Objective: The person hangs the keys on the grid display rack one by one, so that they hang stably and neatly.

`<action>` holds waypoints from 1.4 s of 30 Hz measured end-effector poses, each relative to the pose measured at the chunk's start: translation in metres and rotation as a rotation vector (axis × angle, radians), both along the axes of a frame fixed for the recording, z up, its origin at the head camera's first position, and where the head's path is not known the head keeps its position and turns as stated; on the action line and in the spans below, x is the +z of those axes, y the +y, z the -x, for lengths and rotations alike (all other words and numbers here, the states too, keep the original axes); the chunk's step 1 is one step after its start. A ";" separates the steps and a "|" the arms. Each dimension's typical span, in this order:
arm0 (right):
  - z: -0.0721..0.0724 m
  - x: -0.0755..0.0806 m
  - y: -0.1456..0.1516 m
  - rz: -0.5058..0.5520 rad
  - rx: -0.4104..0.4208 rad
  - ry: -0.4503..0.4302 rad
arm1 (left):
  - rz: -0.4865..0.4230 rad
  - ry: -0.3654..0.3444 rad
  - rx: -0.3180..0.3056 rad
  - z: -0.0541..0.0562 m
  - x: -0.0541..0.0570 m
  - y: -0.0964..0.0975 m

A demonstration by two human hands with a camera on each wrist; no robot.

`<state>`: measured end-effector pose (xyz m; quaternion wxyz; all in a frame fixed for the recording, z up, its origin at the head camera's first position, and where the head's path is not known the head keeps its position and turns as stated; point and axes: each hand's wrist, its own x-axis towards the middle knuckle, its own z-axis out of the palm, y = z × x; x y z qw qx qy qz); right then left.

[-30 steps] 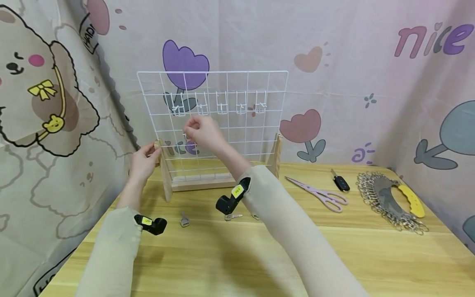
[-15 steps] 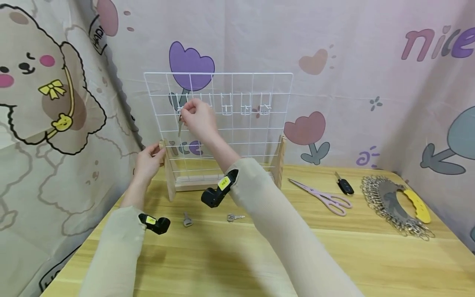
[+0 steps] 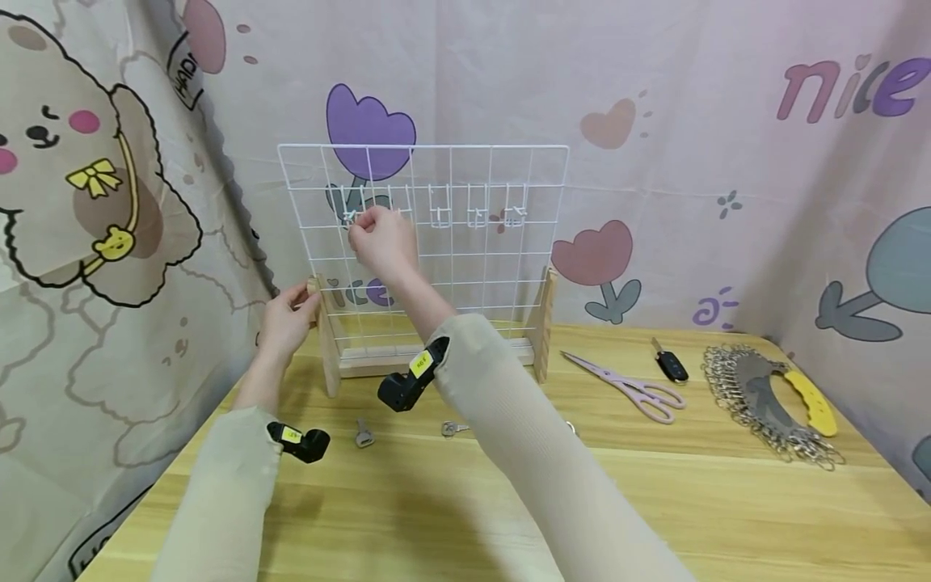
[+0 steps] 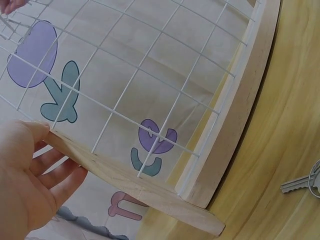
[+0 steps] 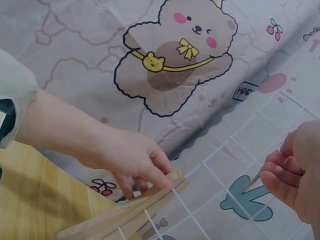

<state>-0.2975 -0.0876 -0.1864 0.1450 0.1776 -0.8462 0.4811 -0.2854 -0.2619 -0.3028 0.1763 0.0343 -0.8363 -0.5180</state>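
A white wire grid rack [image 3: 422,146] on wooden feet stands at the back of the table, with several white hooks [image 3: 476,217] in a row. My left hand [image 3: 285,323] grips the top of its left wooden post [image 4: 115,172], thumb on one side and fingers on the other. At the leftmost hook, my right hand [image 3: 385,242] pinches a small key by its ring end. In the right wrist view the key's blade [image 5: 256,176] points down below the curled fingers [image 5: 282,175]. The hand hides most of the ring and hook.
Two keys, one [image 3: 364,436] at left and another [image 3: 452,428] by the right sleeve, lie before the rack. Pink scissors [image 3: 625,384], a black car key [image 3: 671,366] and a yellow-handled holder [image 3: 810,404] with many metal rings lie to the right. Printed cloth hangs behind.
My right hand has risen and moved left with the key, up to the leftmost hook, then dropped slightly. The left hand stays on the post.
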 end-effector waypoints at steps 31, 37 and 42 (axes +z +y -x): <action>-0.017 -0.194 0.056 0.158 0.264 -0.417 | 0.013 -0.006 0.006 -0.004 0.000 -0.002; -0.023 -0.210 0.052 0.142 0.285 -0.444 | 0.015 -0.001 0.000 -0.003 -0.001 -0.002; -0.028 -0.218 0.046 0.161 0.302 -0.462 | 0.018 0.005 0.003 -0.001 -0.002 0.000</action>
